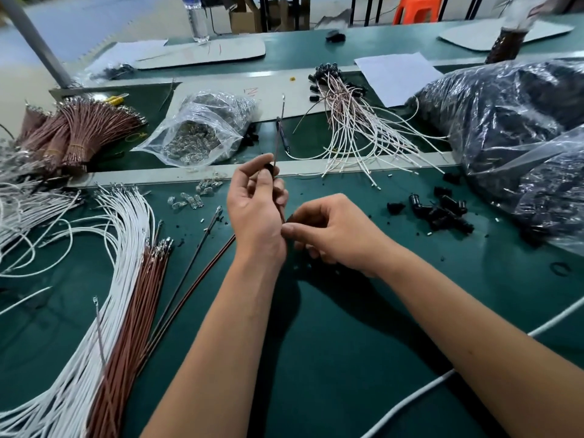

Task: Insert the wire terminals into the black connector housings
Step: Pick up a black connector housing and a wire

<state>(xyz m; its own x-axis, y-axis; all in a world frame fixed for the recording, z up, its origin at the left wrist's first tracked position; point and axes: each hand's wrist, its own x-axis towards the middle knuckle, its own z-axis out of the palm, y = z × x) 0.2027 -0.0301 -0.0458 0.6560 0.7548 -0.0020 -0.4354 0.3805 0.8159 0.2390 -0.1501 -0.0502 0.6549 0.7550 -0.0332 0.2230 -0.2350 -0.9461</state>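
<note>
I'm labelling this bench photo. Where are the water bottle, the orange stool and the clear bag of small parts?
water bottle (196, 22), head view, on its clear body.
orange stool (416, 9), head view, on its seat front.
clear bag (197, 134), head view, on its filled middle.

Bright, even light from above, wide-angle view.
Soft shadows lie under the forearms on the green desk (347, 358); plastic bags (521, 121) show glare; edges bend and far background is blurred.
</note>
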